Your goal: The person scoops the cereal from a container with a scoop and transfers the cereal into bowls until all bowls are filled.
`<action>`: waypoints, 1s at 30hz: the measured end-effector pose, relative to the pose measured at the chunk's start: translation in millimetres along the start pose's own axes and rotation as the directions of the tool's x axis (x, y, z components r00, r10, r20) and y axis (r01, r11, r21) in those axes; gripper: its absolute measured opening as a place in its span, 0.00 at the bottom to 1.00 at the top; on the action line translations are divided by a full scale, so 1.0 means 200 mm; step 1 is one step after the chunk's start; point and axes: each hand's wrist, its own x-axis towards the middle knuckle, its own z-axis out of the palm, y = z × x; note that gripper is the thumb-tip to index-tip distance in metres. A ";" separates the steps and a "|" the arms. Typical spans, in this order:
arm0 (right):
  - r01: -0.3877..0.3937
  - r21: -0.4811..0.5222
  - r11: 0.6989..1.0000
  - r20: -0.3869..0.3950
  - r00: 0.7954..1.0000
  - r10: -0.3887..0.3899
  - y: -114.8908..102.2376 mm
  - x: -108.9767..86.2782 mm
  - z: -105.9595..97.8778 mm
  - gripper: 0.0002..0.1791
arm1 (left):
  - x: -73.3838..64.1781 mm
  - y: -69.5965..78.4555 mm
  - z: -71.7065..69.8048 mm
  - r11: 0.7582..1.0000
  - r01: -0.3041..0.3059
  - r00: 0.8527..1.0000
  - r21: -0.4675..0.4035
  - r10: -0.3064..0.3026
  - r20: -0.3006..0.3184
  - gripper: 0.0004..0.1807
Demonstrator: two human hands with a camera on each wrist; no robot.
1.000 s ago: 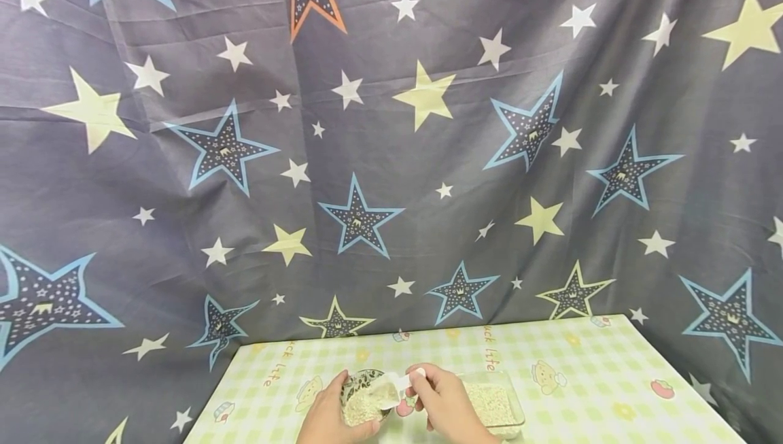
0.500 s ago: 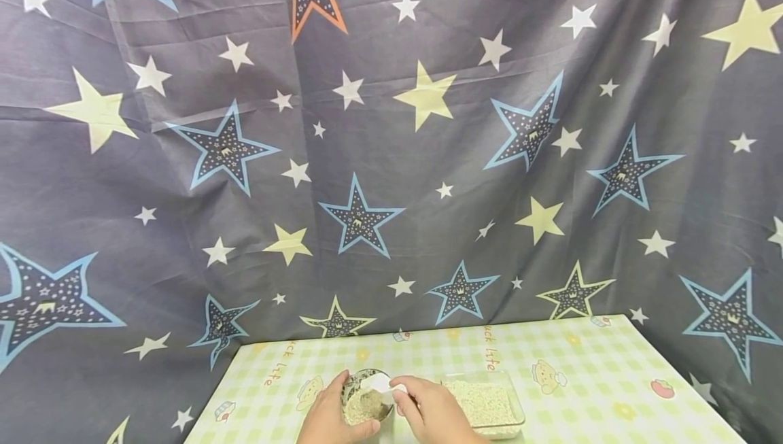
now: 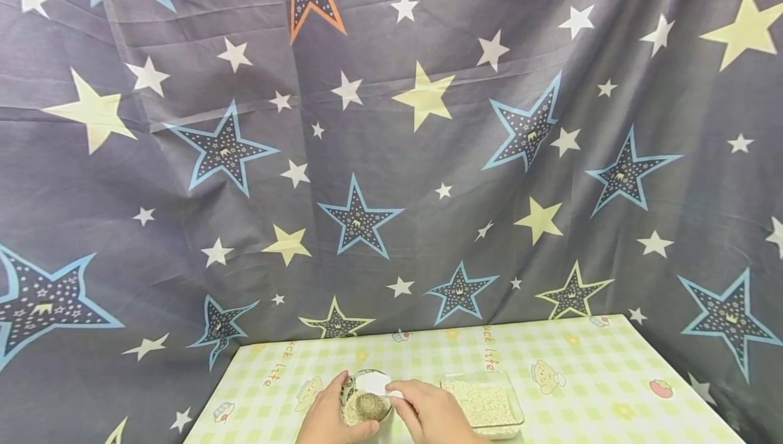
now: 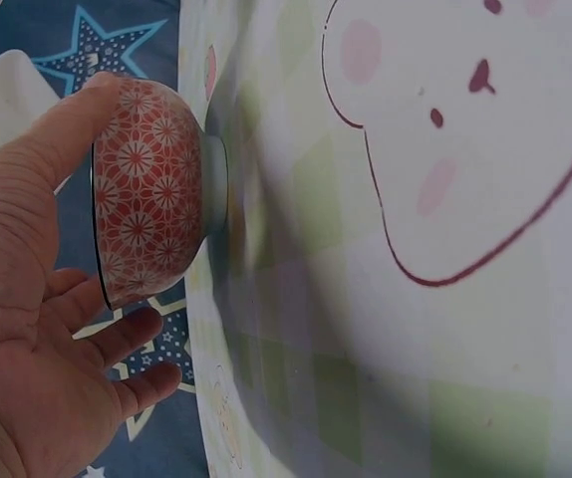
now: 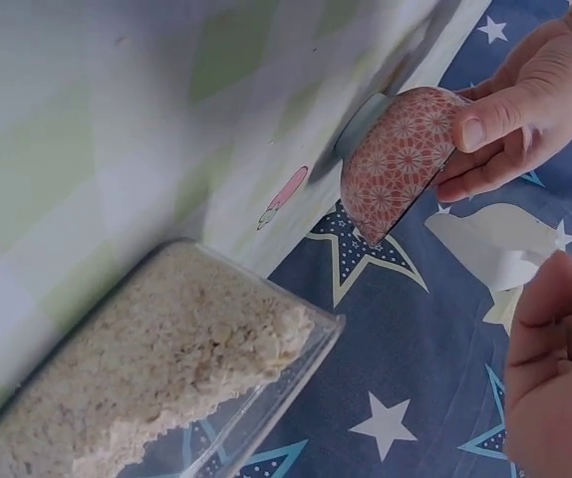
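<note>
My left hand [image 3: 330, 413] grips a small bowl [image 4: 151, 199] at its rim, the thumb on one side and fingers on the other. Outside, the bowl is red with white flowers; its foot is down at the tablecloth. Pale flakes like oats [image 3: 351, 413] fill much of it in the head view. My right hand [image 3: 431, 413] pinches the short handle of a white scoop [image 3: 372, 383], which is turned over above the bowl. A dark round shadow lies on the flakes beneath it. In the right wrist view the tilted scoop [image 5: 490, 244] is just off the rim.
A clear rectangular container [image 3: 518, 400] of the same flakes [image 5: 186, 349] stands to the right of the bowl, beside my right forearm. Under everything is a green-checked tablecloth [image 3: 587, 389]. A dark star-patterned curtain [image 3: 391, 158] hangs behind the table.
My right hand has moved left, bringing the scoop farther over the bowl and tipping it over; flakes showed in it a second ago. My left hand and the bowl have stayed put.
</note>
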 end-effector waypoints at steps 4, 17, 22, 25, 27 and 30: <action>-0.221 0.229 0.948 0.100 0.974 0.202 0.00 0.01 -0.04 0.14 | 0.01 0.00 0.01 1.000 0.006 1.000 0.000 -0.006 -0.003 0.64; -0.716 0.615 0.329 0.270 0.584 0.765 0.16 -0.02 -0.34 0.22 | 0.01 0.01 0.02 1.000 0.011 1.000 0.004 -0.011 0.006 0.66; -0.751 0.611 0.252 0.231 0.473 0.850 0.30 -0.12 -0.53 0.22 | 0.01 0.02 0.02 1.000 0.009 1.000 0.014 -0.009 0.021 0.67; -0.784 0.571 0.245 0.207 0.426 0.881 0.37 -0.18 -0.64 0.22 | 0.00 0.05 0.01 0.998 0.006 1.000 0.054 -0.008 0.029 0.67; -0.807 0.535 0.250 0.205 0.411 0.888 0.41 -0.22 -0.69 0.23 | -0.01 0.07 0.01 0.996 -0.022 1.000 0.088 0.021 0.011 0.66; -0.835 0.472 0.282 0.204 0.415 0.887 0.45 -0.25 -0.74 0.25 | -0.03 0.14 0.04 0.984 -0.131 0.989 0.118 0.137 -0.049 0.64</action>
